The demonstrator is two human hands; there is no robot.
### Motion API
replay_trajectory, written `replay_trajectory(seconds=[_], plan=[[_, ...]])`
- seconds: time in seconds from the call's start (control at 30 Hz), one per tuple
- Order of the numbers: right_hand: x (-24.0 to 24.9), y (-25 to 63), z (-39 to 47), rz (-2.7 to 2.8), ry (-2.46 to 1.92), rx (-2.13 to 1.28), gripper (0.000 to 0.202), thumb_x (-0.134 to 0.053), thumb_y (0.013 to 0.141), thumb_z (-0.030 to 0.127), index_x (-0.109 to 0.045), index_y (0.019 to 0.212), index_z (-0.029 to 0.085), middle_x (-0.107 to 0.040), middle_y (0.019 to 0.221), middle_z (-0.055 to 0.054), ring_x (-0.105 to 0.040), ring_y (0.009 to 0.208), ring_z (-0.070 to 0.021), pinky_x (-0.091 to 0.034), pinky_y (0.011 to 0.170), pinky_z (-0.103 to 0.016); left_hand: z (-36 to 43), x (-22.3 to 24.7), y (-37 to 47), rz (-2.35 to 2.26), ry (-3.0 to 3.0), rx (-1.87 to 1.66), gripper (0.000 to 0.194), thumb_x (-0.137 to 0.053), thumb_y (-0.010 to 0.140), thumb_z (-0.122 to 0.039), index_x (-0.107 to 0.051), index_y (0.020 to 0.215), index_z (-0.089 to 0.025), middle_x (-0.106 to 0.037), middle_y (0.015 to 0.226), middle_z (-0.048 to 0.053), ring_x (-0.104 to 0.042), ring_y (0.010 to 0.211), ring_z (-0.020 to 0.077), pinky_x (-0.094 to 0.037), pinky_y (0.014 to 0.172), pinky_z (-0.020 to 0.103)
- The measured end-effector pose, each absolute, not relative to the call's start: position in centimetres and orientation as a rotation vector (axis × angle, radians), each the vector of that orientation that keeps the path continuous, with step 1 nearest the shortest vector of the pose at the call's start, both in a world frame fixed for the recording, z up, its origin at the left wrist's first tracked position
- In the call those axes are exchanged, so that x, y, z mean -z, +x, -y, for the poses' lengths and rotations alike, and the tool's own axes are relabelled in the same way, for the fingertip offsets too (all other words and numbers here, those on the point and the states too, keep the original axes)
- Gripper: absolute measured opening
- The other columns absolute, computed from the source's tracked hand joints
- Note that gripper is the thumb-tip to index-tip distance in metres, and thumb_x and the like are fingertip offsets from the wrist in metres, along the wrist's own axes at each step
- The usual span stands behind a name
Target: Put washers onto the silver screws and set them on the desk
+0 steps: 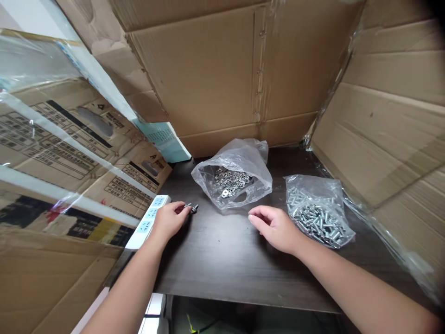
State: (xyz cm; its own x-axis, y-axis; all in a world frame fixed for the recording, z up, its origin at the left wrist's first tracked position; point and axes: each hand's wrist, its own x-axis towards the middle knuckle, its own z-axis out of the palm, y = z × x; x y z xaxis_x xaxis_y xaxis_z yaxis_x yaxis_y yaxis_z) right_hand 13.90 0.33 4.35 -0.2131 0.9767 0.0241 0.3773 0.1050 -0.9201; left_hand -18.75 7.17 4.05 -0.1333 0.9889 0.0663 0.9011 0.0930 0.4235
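Note:
My left hand (169, 219) is on the left of the dark table, its fingers closed around a small metal bolt (188, 205). Just past the fingertips, more small bolts (194, 209) lie close together; their exact number is unclear. My right hand (273, 226) hovers over the table right of centre, thumb and fingertips drawn together. Whatever those fingers hold, if anything, is too small or hidden. An open clear plastic bag of washers (231, 182) rests beyond both hands. Beside my right hand is a clear bag of silvery bolts (319, 221).
A white power strip (148, 222) runs along the table's left edge, close to my left hand. Cardboard walls (208, 74) enclose the back and the right side. On the left stands a printed cardboard box (69, 139) with clear tape.

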Motion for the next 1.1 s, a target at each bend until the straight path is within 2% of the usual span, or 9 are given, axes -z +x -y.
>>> replay_trajectory(seconds=[0.27,0.5,0.67,0.77,0.93,1.1], plan=[[-4.7,14.7,-0.9,1.673,-1.365,-0.986,0.023,-0.055,0.09,0.037,-0.07,0.093,0.019,-0.069,0.083,-0.002,-0.06,0.069,-0.0136,-0.047,0.066,-0.026,-7.6,-3.8,-18.6,-2.163,1.855,-0.432,0.049,-0.052,0.079,-0.057,-0.074,0.103,-0.021,-0.074,0.106,0.006,-0.067,0.097,0.0231,-0.048,0.082,0.031],[-7.2,17.7,-1.3,1.977,-1.35,-0.581,0.019,-0.053,0.092,0.026,-0.069,0.083,0.018,-0.07,0.085,-0.002,-0.063,0.078,-0.0132,-0.045,0.074,-0.025,-8.0,-3.5,-18.5,-2.166,1.934,-0.334,0.05,-0.052,0.078,-0.056,-0.074,0.101,-0.018,-0.07,0.105,0.011,-0.064,0.098,0.0265,-0.047,0.084,0.034],[-8.8,23.4,-0.1,2.189,-1.655,-0.514,0.019,-0.053,0.089,0.024,-0.069,0.08,0.019,-0.069,0.078,-0.002,-0.061,0.069,-0.0149,-0.042,0.065,-0.026,-7.9,-3.2,-18.7,-2.174,1.951,-0.331,0.059,-0.053,0.077,-0.056,-0.069,0.117,-0.016,-0.069,0.109,0.013,-0.064,0.098,0.0268,-0.048,0.085,0.036],[-8.4,26.1,0.9,2.271,-1.686,-0.474,0.017,-0.055,0.085,0.02,-0.072,0.083,0.019,-0.071,0.082,-0.004,-0.062,0.073,-0.0173,-0.043,0.068,-0.027,-7.6,-3.1,-18.8,-2.179,1.999,-0.468,0.06,-0.055,0.077,-0.054,-0.064,0.123,-0.017,-0.069,0.107,0.011,-0.064,0.092,0.0236,-0.051,0.084,0.034],[-6.9,26.7,1.6,2.338,-1.814,-0.385,0.02,-0.052,0.082,0.012,-0.071,0.081,0.018,-0.069,0.081,-0.006,-0.061,0.076,-0.0186,-0.042,0.072,-0.027,-6.6,-3.4,-18.2,-2.057,2.192,-1.035,0.038,-0.056,0.082,-0.045,-0.068,0.107,-0.02,-0.068,0.104,0.007,-0.063,0.081,0.0161,-0.053,0.076,0.028],[-6.1,25.1,1.2,2.42,-1.903,-0.308,0.018,-0.049,0.081,0.008,-0.064,0.075,0.018,-0.066,0.081,-0.007,-0.059,0.075,-0.0177,-0.038,0.069,-0.026,-5.9,-3.5,-17.6,-1.91,2.31,-1.237,0.026,-0.058,0.085,-0.04,-0.07,0.094,-0.019,-0.067,0.097,0.005,-0.063,0.082,0.0147,-0.049,0.063,0.024]])
